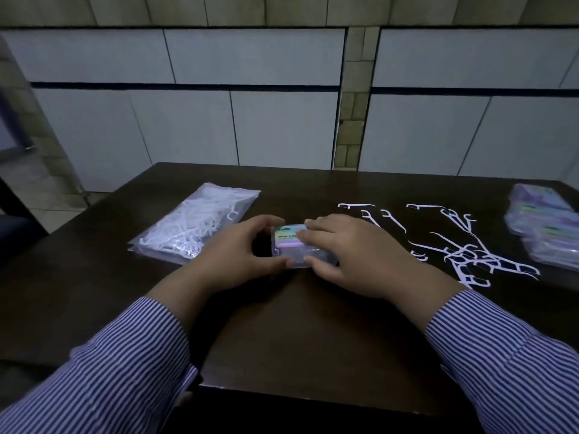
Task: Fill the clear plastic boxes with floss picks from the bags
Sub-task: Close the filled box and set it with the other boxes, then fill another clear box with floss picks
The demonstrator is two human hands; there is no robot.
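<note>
Bench (282, 324): dark wood, tiled wall behind.
Bag (194, 227): far left, full of picks.
Stack (545, 227): boxes at right edge, blurred.
Picks (463, 249): loose, scattered right of centre.
Box (294, 245): centre, flat on bench.
Left hand (241, 255): grip curled round box's left end.
Right hand (341, 252): fingers on lid, thumb at near edge.

Dark brown wooden surface (307, 324) filled lower half of view, near edge at bottom. Behind it rose wall of large pale grey panels (250, 57), split by dark horizontal bands (188, 86). Narrow vertical strip of beige tiles (352, 120) ran between panels, right of centre. Tiled floor (47, 183) showed at left, beside surface's far corner.
</note>
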